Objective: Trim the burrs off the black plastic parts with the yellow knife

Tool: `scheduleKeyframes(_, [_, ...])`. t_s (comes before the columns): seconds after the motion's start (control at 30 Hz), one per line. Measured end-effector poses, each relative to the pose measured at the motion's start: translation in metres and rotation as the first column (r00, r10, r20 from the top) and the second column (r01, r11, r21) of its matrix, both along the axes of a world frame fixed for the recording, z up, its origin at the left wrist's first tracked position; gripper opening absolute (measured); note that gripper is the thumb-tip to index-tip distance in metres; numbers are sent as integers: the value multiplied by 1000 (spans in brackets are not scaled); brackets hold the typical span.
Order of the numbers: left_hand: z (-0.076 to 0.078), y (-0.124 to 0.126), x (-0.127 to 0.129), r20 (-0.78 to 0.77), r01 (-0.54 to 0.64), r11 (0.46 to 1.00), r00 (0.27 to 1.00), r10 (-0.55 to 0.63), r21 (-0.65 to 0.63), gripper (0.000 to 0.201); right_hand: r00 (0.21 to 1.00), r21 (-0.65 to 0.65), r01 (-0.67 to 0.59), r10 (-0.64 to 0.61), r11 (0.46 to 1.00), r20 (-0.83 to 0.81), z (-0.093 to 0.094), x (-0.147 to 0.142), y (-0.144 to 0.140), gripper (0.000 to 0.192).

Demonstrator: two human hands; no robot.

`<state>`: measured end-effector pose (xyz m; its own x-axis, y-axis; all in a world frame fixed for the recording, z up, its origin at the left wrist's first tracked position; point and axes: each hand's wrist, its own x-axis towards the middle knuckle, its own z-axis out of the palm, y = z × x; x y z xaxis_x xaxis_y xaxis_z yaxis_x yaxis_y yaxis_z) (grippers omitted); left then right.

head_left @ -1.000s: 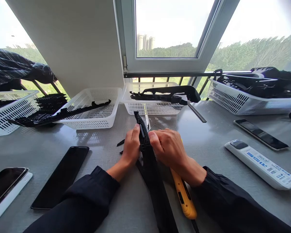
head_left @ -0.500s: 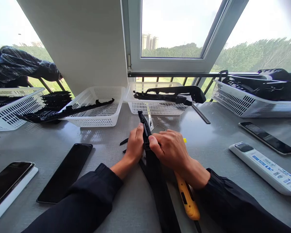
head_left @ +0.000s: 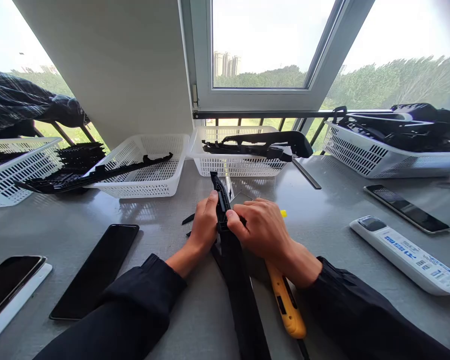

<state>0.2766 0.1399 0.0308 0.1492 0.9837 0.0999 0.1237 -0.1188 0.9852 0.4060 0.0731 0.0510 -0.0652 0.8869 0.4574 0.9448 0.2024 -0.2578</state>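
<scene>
The long strip (head_left: 243,300) in the near middle looks to me like black plastic, mostly matt. The table (head_left: 198,320) under it seems to be grey metal, finely brushed, with a soft shine. The yellow handle (head_left: 290,312) on the right of the strip looks like smooth plastic, a little glossy. On the left, the black phone (head_left: 97,270) has a glossy, glass-like face. The far baskets (head_left: 146,190) are white plastic; the sleeves (head_left: 360,305) are dark matt cloth.
</scene>
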Motion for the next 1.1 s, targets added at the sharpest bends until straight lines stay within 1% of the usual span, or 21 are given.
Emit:
scheduleKeyframes(0.17, [0,-1,0,-56,-7,1000,998,5,-20,45,999,43,-35,36,998,-26,0,-1,-1,42])
scheduleKeyframes(0.33, [-4,0,-2,-62,50,998,997,-47,40,40,998,75,-64,66,995,-24,-1,0,-1,41])
scheduleKeyframes(0.47, [-8,2,-3,-66,46,997,997,-42,63,35,997,83,-65,67,994,-30,-1,1,-1,41])
scheduleKeyframes(0.57, [-8,3,-1,-66,41,998,997,-38,52,40,997,70,-60,63,996,-33,-2,0,-1,42])
scheduleKeyframes(0.73, [-3,1,1,-10,82,997,997,-82,12,48,999,79,-41,43,996,-27,-1,-3,-2,43])
scheduleKeyframes(0.9, [-2,0,2,51,64,997,997,-63,-34,53,1000,81,-4,6,997,-24,-1,-5,-2,43])
scheduleKeyframes(1.0, [-2,-1,2,39,67,997,997,-66,-25,54,1000,68,-15,16,998,-13,-1,-4,-2,42])
scheduleKeyframes(1.1, [-2,-1,2,22,64,998,998,-63,-26,52,999,50,-47,48,998,-10,-1,-2,-1,41])
